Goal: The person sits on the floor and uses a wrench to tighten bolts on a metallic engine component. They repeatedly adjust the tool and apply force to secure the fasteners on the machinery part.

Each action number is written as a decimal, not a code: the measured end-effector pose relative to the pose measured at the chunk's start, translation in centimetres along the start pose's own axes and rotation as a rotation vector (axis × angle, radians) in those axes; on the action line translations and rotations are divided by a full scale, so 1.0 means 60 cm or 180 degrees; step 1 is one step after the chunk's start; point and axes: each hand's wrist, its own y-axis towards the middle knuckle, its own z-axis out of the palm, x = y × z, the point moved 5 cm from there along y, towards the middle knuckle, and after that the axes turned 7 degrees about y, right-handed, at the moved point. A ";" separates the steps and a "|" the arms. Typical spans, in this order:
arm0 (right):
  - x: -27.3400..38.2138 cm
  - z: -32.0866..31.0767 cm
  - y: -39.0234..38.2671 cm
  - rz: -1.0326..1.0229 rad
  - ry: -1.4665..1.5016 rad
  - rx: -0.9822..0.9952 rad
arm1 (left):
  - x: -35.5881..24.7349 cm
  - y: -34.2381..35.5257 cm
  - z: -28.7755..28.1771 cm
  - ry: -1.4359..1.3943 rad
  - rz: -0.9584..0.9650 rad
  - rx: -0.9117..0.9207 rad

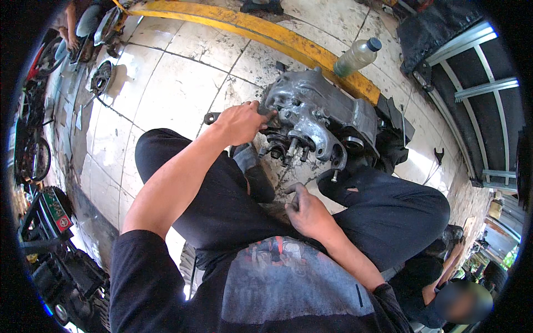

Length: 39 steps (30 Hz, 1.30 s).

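A grey metal engine casing [311, 111] with bolts, shafts and an arched bracket rests between my legs. My left hand [244, 122] reaches to its left side, fingers curled against the metal, fingertips partly hidden. A long bolt [335, 174] hangs from the bracket on the right. Below the casing my right hand [304, 210] holds nothing visible, its darkened index finger raised and bent, the other fingers loosely curled.
A yellow steel beam [222, 19] crosses behind the casing, beside a plastic bottle [355, 58]. Motorcycles [53, 238] line the left, where another person's hand [72, 39] shows. A co-worker [422, 283] sits at lower right; a metal ramp [474, 100] stands at right.
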 end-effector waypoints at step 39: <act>0.060 -0.018 -0.041 -0.1224 -0.0399 -0.1617 | -0.086 -0.134 -0.136 -0.4589 -0.0503 -0.1700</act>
